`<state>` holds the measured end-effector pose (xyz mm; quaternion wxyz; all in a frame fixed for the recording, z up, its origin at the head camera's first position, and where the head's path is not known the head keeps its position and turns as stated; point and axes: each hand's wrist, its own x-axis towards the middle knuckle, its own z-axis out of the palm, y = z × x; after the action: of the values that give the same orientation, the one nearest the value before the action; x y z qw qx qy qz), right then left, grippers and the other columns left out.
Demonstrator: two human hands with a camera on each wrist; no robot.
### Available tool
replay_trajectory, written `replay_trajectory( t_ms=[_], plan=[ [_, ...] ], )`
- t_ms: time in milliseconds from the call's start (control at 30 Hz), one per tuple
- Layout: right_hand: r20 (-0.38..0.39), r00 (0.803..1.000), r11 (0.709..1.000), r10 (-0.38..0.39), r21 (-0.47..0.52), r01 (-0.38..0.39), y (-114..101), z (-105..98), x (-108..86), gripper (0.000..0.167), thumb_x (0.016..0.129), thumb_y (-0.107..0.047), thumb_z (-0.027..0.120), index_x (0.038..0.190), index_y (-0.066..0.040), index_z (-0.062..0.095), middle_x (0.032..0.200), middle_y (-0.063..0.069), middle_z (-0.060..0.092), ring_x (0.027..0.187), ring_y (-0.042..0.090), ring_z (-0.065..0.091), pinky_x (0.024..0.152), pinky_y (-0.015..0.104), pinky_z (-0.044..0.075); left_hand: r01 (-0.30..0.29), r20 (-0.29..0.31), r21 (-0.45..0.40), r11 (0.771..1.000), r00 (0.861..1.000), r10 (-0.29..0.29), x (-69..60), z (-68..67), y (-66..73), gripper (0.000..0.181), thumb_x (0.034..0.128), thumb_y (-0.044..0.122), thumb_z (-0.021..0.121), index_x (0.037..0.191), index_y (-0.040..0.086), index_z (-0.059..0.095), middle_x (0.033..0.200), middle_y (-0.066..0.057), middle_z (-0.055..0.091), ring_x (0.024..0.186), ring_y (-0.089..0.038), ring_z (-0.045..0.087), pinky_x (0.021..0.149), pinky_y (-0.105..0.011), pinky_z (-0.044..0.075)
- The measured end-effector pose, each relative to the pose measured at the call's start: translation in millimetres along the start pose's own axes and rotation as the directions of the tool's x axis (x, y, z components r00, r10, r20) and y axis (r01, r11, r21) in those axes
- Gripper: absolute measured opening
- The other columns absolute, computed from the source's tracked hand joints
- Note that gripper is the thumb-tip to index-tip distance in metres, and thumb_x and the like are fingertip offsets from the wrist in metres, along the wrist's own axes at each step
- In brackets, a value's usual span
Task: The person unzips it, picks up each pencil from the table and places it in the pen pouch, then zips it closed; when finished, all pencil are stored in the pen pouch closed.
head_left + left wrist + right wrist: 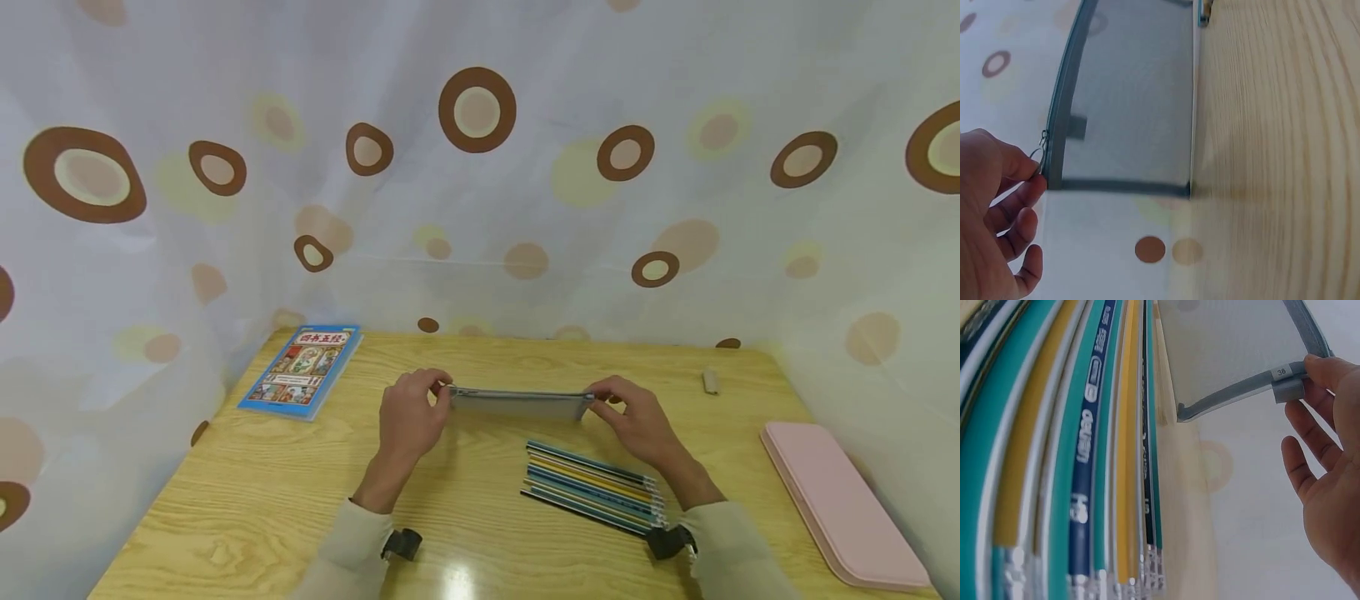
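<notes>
A translucent zippered pouch with grey edging (517,406) stands upright on its long edge, zipper on top, held between both hands. My left hand (411,419) pinches the zipper's end at its pull ring, seen close in the left wrist view beside the mesh pouch (1135,94). With thumb and finger, my right hand (637,421) pinches the other top corner; the right wrist view shows that hand (1335,462) by a tag marked 38 (1282,372). Several pencils (588,490) lie side by side in front of the pouch, near my right wrist.
A blue book (303,371) lies at the back left of the wooden table (247,500). At the right are a small beige eraser-like block (710,382) and a pink case (847,504). A patterned curtain (555,292) surrounds the table's back and sides.
</notes>
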<state>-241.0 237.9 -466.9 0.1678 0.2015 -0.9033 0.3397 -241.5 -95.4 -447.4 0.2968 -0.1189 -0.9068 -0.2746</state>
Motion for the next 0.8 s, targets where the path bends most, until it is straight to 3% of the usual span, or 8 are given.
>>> replay_trajectory(
  t_ms=[167, 333, 533, 667, 800],
  plan=[
    [-0.01, 1.0, 1.0, -0.027, -0.008, 0.026, 5, -2, -1.7, 0.017, 0.091, -0.014, 0.065, 0.107, -0.018, 0.066, 0.1, -0.004, 0.067, 0.089, 0.007, 0.058, 0.077, 0.045, 0.051, 0.079, 0.026, -0.023, 0.997, 0.997, -0.078, -2.7, -8.5, -17.0, 0.008, 0.0863, 0.016, 0.068, 0.093, 0.016, 0.073, 0.074, 0.003, 0.066, 0.062, -0.016, 0.053, 0.061, -0.035, 0.042],
    [-0.019, 0.999, 0.999, -0.031, -0.033, 0.031, 8, -2, -3.0, 0.018, 0.089, -0.012, 0.066, 0.107, -0.017, 0.066, 0.099, -0.004, 0.067, 0.087, 0.007, 0.059, 0.076, 0.043, 0.052, 0.104, 0.048, -0.045, 0.994, 0.994, -0.102, -4.3, -11.6, -25.0, 0.009, 0.0872, 0.016, 0.066, 0.094, 0.016, 0.072, 0.074, 0.003, 0.065, 0.056, -0.012, 0.046, 0.057, -0.034, 0.042],
    [0.006, 1.0, 1.0, -0.003, -0.018, 0.003, 8, -2, -2.6, 0.019, 0.091, -0.011, 0.064, 0.109, -0.015, 0.065, 0.1, -0.002, 0.066, 0.087, 0.011, 0.061, 0.076, 0.035, 0.051, 0.163, 0.173, -0.103, 0.981, 0.974, -0.144, -8.8, -10.9, -25.1, 0.015, 0.0864, 0.014, 0.059, 0.094, 0.018, 0.07, 0.082, 0.003, 0.064, 0.055, -0.009, 0.043, 0.049, -0.026, 0.036],
    [0.008, 1.0, 1.0, -0.002, -0.008, 0.003, 9, -2, -1.7, 0.018, 0.092, -0.01, 0.062, 0.11, -0.015, 0.065, 0.1, -0.001, 0.065, 0.085, 0.011, 0.062, 0.075, 0.033, 0.052, 0.15, 0.255, -0.116, 0.982, 0.96, -0.117, -11.3, -7.9, -22.2, 0.014, 0.0896, 0.019, 0.058, 0.098, 0.019, 0.069, 0.09, 0.005, 0.062, 0.065, -0.009, 0.047, 0.058, -0.026, 0.04],
    [0.019, 1.0, 1.0, -0.011, 0.011, 0.011, 10, -2, -1.6, 0.017, 0.093, -0.01, 0.062, 0.109, -0.015, 0.065, 0.1, -0.002, 0.065, 0.085, 0.01, 0.062, 0.075, 0.031, 0.052, 0.068, 0.319, -0.108, 0.992, 0.947, -0.03, -12.1, -5.0, -17.8, 0.018, 0.0924, 0.033, 0.06, 0.101, 0.02, 0.069, 0.095, 0.005, 0.061, 0.072, -0.008, 0.048, 0.064, -0.026, 0.042]
  ],
)
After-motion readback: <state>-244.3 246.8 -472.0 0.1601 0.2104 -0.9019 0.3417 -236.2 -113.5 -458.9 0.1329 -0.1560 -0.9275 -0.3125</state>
